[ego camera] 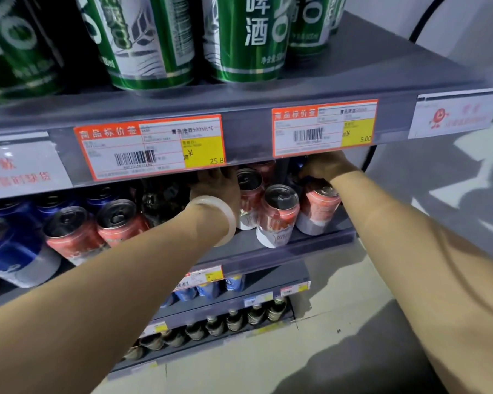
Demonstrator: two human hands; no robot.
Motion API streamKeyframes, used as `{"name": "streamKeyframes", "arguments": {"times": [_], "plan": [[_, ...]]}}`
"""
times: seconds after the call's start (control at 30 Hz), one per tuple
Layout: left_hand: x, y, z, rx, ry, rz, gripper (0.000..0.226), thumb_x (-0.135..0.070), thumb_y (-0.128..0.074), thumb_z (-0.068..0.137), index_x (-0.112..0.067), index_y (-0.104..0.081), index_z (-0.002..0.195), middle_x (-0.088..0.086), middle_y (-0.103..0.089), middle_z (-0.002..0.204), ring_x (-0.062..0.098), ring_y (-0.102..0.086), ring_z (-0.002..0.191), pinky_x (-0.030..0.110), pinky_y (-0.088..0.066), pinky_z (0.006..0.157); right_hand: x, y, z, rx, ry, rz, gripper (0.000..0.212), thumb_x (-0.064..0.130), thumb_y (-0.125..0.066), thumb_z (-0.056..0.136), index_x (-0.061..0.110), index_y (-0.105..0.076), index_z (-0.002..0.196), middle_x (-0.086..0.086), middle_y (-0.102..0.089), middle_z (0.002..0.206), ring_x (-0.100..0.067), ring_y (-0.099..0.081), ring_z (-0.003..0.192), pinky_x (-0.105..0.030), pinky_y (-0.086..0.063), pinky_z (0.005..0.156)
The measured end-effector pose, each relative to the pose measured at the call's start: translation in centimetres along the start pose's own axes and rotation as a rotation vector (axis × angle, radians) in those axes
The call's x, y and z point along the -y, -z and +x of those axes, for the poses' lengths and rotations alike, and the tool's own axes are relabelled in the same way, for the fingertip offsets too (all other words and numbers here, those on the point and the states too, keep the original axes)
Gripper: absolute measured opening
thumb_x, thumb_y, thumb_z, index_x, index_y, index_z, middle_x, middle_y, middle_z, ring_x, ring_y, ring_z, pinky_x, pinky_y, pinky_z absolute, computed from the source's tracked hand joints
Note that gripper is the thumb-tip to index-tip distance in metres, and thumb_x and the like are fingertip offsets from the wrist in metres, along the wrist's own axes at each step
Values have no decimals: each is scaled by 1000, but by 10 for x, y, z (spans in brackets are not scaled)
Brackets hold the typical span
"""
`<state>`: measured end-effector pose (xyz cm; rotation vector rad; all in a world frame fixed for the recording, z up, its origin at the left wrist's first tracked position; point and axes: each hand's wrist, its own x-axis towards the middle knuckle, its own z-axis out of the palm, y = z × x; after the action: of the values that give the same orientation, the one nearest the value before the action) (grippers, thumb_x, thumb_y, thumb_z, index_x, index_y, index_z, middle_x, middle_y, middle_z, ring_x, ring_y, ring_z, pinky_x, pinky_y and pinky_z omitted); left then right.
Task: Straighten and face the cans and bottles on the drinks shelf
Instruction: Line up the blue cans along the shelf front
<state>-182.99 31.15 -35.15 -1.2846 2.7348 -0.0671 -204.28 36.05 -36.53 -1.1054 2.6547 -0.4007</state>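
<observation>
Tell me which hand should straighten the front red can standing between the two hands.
Probably the left. The left hand reaches in just left of the front red can, and what it holds is hidden. The right hand already grips the rightmost red can.

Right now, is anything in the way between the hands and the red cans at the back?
Yes. The front red can stands between the two hands, ahead of the back ones. The upper shelf's edge with its price tag hides the fingertips of the left hand and right hand.
</observation>
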Motion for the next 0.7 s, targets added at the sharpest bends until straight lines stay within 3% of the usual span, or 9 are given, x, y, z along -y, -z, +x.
{"name": "streamKeyframes", "arguments": {"times": [0.1,0.27,0.37,0.4,0.47,0.57,0.7], "plan": [[3,0,-4,-4,-16,18,71,-9,-55,86,-5,-12,142,22,-24,145,43,-25,134,48,-39,98,0,3,-8,-51,32,-23,65,32,-78,71,14,-53,129,-10,-55,131,-30,-50,118,-29,-41,88],[4,4,-11,28,-58,-24,61,-8,-52,88,-3,-20,139,21,-28,142,43,-33,128,50,-40,99,-2,20,-28,-203,-1,149,59,45,-70,76,20,-55,128,-5,-56,133,-26,-49,122,-22,-35,87],[7,10,-19,6,-75,-90,52,-9,-51,89,-4,-27,135,19,-32,139,41,-37,124,49,-41,96,-5,31,-50,-313,-21,489,62,32,-80,69,16,-57,124,-2,-59,129,-21,-53,120,-13,-33,97],[9,11,-23,-17,-91,-88,52,-9,-51,88,-3,-28,135,20,-33,138,40,-38,124,48,-41,96,-8,32,-60,-360,-22,676,66,26,-85,60,13,-60,120,-4,-63,123,-21,-59,114,-23,-40,102],[10,14,-33,-78,-146,-80,52,-12,-54,86,-2,-31,131,20,-37,133,39,-40,119,43,-39,94,-18,34,-79,-463,-17,892,73,18,-88,48,11,-61,115,-4,-68,112,-20,-65,102,-39,-51,96],[13,18,-46,-115,-194,-57,54,-15,-59,83,-3,-33,129,20,-38,131,38,-39,118,40,-38,95,-22,41,-109,-538,-3,992,69,8,-86,54,13,-55,115,-3,-66,109,-17,-65,99,-34,-53,91],[23,30,-63,-114,-227,-186,58,-20,-64,80,-7,-35,129,16,-47,125,35,-47,115,39,-43,90,-21,50,-144,-534,26,1106,62,16,-83,56,21,-49,108,-6,-65,106,-18,-64,93,-32,-53,84]]}}
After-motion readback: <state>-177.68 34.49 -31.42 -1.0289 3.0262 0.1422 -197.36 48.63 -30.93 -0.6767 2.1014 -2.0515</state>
